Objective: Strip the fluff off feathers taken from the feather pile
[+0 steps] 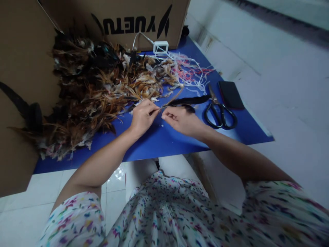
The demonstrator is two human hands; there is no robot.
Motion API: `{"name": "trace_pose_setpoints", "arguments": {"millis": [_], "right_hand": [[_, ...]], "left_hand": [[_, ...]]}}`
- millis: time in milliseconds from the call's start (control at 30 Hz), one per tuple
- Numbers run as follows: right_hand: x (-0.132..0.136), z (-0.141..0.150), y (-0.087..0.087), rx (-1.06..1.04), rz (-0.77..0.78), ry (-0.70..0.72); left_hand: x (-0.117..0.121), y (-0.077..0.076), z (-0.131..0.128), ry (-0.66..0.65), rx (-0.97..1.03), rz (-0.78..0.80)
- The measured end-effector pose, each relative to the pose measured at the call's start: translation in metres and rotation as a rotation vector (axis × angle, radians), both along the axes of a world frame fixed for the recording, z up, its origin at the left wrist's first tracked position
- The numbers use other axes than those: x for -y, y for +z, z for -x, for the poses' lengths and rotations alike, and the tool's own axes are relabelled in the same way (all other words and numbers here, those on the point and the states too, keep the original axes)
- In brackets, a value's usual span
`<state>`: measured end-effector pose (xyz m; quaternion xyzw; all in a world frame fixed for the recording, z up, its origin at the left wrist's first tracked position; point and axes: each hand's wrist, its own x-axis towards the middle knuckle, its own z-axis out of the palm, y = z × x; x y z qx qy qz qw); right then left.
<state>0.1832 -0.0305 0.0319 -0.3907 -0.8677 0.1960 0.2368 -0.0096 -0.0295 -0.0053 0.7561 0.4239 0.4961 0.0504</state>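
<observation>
My left hand (144,116) is closed in a pinch over the blue table, its fingertips on the end of a thin brown feather (175,97). That feather slants up and away to the right, past my right hand (182,120). The right hand is closed too, its curled fingers almost touching the left fingertips. What it grips, if anything, is hidden. A long black feather (191,100) lies just beyond the right knuckles. To the right rest scissors (220,111) with black handles, their blades pointing away from me.
A large heap of brown and black feathers (102,85) covers the table's (154,144) left and back. White and pink ribbons (190,70) lie tangled behind, near a small white frame-like object (160,47). A dark flat rectangular object (230,95) is at right. Cardboard boxes (144,13) stand behind and left.
</observation>
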Motion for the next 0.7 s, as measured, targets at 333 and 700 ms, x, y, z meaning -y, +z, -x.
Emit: {"name": "trace_pose_setpoints", "arguments": {"millis": [333, 700], "right_hand": [[-0.014, 0.016, 0.046, 0.348, -0.236, 0.036], [-0.087, 0.003, 0.019, -0.236, 0.640, 0.267]], "left_hand": [[-0.004, -0.005, 0.001, -0.089, -0.097, -0.092], [-0.003, 0.003, 0.000, -0.089, 0.202, 0.173]]}}
